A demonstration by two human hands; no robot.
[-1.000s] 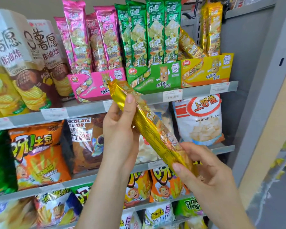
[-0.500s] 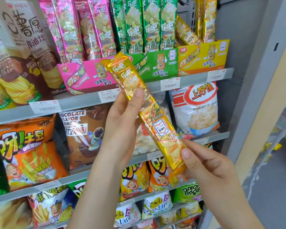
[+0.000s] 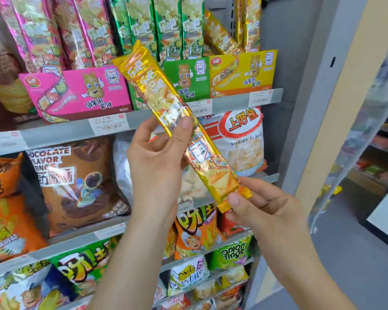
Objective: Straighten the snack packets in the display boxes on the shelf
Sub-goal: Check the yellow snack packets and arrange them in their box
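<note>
I hold a long yellow snack packet (image 3: pixel 157 101) slanted in front of the shelf, its top up-left and its bottom down-right. My left hand (image 3: pixel 157 162) grips its middle with the thumb across the front. My right hand (image 3: pixel 262 204) pinches its lower sealed end. On the top shelf stand a pink display box (image 3: pixel 81 95), a green display box (image 3: pixel 188 79) and a yellow display box (image 3: pixel 244 72). Pink packets (image 3: pixel 43 32) and green packets (image 3: pixel 166 25) stand upright. One yellow packet (image 3: pixel 220 34) leans sideways beside upright yellow packets (image 3: pixel 250 23).
Price-tagged shelf rails (image 3: pixel 233 101) run across. Below sit a shrimp flakes bag (image 3: pixel 244 142), a chocolate rings bag (image 3: pixel 81 182), orange snack bags (image 3: pixel 7 211) and onion rings (image 3: pixel 231 251). A grey shelf upright (image 3: pixel 311 108) bounds the right side, with an aisle floor (image 3: pixel 345 253) beyond.
The yellow packet has turned face-on and moved up toward the boxes. My right hand slid down to pinch its bottom seal. The view has moved closer to the shelf.
</note>
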